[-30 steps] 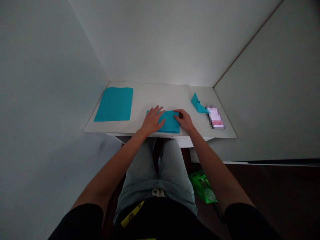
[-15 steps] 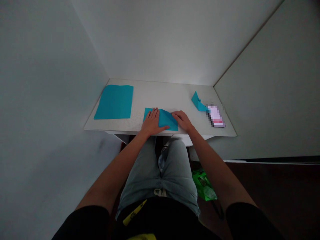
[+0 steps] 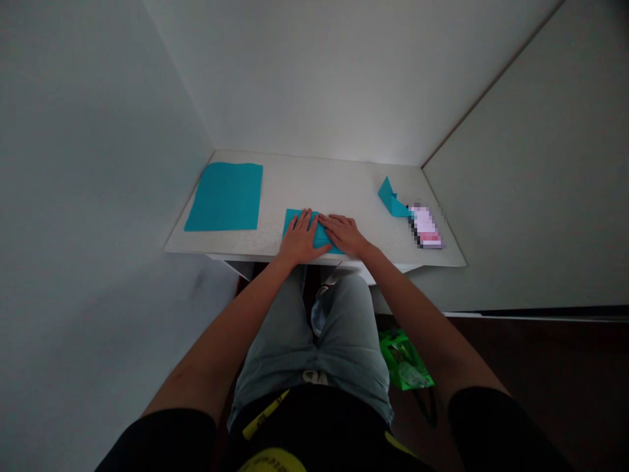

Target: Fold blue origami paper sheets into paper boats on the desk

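Paper [image 3: 322, 235] partly hidden beneath hands [image 3: 297, 244].

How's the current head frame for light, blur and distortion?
Head view: dim, the floor nearly black; head view: soft detail, creases on the folded paper hard to read; head view: phone pixelated into blocks; head view: looks wide-angle, no strong glare.

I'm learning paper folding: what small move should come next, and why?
The right hand should probably press and smooth the blue paper beneath it, to flatten it: that hand lies flat there, and the left hand rests spread on the paper's left side.
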Action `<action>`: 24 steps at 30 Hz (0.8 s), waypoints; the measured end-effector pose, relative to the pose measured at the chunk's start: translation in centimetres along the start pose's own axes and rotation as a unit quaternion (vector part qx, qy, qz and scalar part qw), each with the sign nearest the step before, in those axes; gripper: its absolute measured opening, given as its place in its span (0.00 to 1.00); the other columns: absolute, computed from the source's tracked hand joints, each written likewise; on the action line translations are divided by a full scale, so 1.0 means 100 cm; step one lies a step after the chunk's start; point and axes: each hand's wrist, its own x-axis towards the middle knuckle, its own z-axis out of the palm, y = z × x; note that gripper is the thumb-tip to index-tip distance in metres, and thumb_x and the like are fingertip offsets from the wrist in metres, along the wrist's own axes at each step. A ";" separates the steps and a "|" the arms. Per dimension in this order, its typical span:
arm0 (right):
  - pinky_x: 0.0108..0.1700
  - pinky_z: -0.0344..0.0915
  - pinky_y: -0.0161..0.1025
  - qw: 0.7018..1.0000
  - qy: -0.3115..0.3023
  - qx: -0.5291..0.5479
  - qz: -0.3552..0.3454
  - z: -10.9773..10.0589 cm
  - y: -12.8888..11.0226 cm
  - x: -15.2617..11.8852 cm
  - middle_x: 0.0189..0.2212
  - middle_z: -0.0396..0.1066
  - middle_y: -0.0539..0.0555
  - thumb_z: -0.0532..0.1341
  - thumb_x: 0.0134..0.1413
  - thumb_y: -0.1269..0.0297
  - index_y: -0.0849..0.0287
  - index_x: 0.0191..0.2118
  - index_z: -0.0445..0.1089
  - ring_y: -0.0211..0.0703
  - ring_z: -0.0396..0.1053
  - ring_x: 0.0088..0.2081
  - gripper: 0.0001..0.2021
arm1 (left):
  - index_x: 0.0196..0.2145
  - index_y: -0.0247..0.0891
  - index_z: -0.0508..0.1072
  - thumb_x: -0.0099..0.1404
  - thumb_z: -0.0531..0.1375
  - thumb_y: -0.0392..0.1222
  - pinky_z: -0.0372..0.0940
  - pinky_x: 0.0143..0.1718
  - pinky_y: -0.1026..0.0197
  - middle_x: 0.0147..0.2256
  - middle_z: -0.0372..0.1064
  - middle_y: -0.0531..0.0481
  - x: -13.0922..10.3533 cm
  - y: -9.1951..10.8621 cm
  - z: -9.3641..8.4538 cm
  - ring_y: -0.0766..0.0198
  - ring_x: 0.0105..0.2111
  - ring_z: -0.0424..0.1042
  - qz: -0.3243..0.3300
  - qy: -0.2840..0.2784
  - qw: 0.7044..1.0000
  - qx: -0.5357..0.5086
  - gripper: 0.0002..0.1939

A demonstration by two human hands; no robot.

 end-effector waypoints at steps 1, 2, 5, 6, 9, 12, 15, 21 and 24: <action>0.74 0.57 0.67 1.000 -0.001 -0.008 0.002 0.001 -0.002 0.003 0.80 0.59 0.53 0.47 0.81 0.55 0.50 0.81 0.61 0.65 0.60 0.77 0.30 | 0.81 0.27 0.54 0.74 0.61 0.69 0.38 0.82 0.37 0.81 0.44 0.27 0.000 0.000 0.001 0.37 0.83 0.43 0.000 0.004 1.000 -0.001 0.55; 0.74 0.56 0.66 1.000 0.000 -0.017 0.003 0.001 -0.003 0.004 0.80 0.58 0.53 0.46 0.81 0.54 0.50 0.81 0.60 0.65 0.60 0.77 0.31 | 0.81 0.26 0.54 0.73 0.61 0.70 0.39 0.83 0.38 0.81 0.45 0.27 0.000 -0.001 0.001 0.37 0.83 0.44 -0.001 0.007 1.000 -0.002 0.55; 0.76 0.54 0.64 0.999 0.006 -0.045 -0.008 0.003 -0.004 -0.006 0.81 0.55 0.53 0.45 0.82 0.52 0.49 0.83 0.55 0.63 0.56 0.80 0.31 | 0.80 0.24 0.55 0.74 0.61 0.70 0.39 0.83 0.39 0.81 0.44 0.26 0.000 0.000 0.000 0.37 0.83 0.44 -0.005 0.003 1.000 0.003 0.55; 0.76 0.54 0.64 0.998 0.007 -0.055 -0.018 0.003 -0.002 -0.012 0.81 0.55 0.53 0.45 0.82 0.51 0.48 0.83 0.54 0.62 0.56 0.80 0.31 | 0.80 0.23 0.55 0.74 0.60 0.69 0.39 0.83 0.39 0.81 0.44 0.26 0.000 0.001 -0.001 0.37 0.83 0.43 -0.006 -0.001 1.000 0.005 0.54; 0.78 0.52 0.63 0.995 0.008 -0.088 -0.049 0.000 0.004 -0.036 0.82 0.53 0.53 0.43 0.83 0.50 0.46 0.85 0.47 0.58 0.54 0.81 0.32 | 0.80 0.25 0.55 0.77 0.56 0.65 0.39 0.82 0.40 0.82 0.43 0.28 0.001 0.004 -0.005 0.40 0.83 0.42 -0.016 -0.018 1.000 0.015 0.49; 0.79 0.51 0.63 0.991 0.001 -0.115 -0.070 -0.005 0.009 -0.053 0.82 0.51 0.54 0.42 0.83 0.44 0.47 0.86 0.41 0.58 0.54 0.81 0.35 | 0.80 0.31 0.56 0.80 0.52 0.59 0.43 0.81 0.43 0.82 0.46 0.34 0.007 0.002 -0.011 0.45 0.82 0.46 -0.053 -0.042 0.998 0.009 0.41; 0.80 0.49 0.65 0.988 -0.005 -0.122 -0.092 -0.009 0.009 -0.058 0.83 0.49 0.57 0.47 0.78 0.33 0.49 0.86 0.36 0.62 0.55 0.81 0.44 | 0.78 0.36 0.59 0.77 0.59 0.61 0.50 0.78 0.40 0.79 0.54 0.34 0.016 -0.012 -0.018 0.41 0.79 0.54 -0.115 -0.043 0.992 -0.012 0.41; 0.80 0.49 0.66 0.989 -0.001 -0.107 -0.104 -0.014 0.004 -0.058 0.82 0.51 0.61 0.55 0.71 0.27 0.52 0.86 0.38 0.65 0.57 0.80 0.52 | 0.60 0.37 0.69 0.62 0.74 0.64 0.56 0.71 0.35 0.66 0.65 0.27 0.028 -0.054 -0.029 0.31 0.69 0.62 -0.206 0.047 0.977 -0.035 0.40; 0.80 0.49 0.67 0.990 0.001 -0.095 -0.103 -0.015 0.003 -0.059 0.82 0.53 0.61 0.56 0.71 0.27 0.53 0.86 0.43 0.67 0.58 0.79 0.52 | 0.52 0.41 0.68 0.58 0.78 0.55 0.62 0.67 0.35 0.58 0.72 0.34 0.033 -0.062 -0.033 0.37 0.62 0.70 -0.243 0.083 0.961 -0.098 0.33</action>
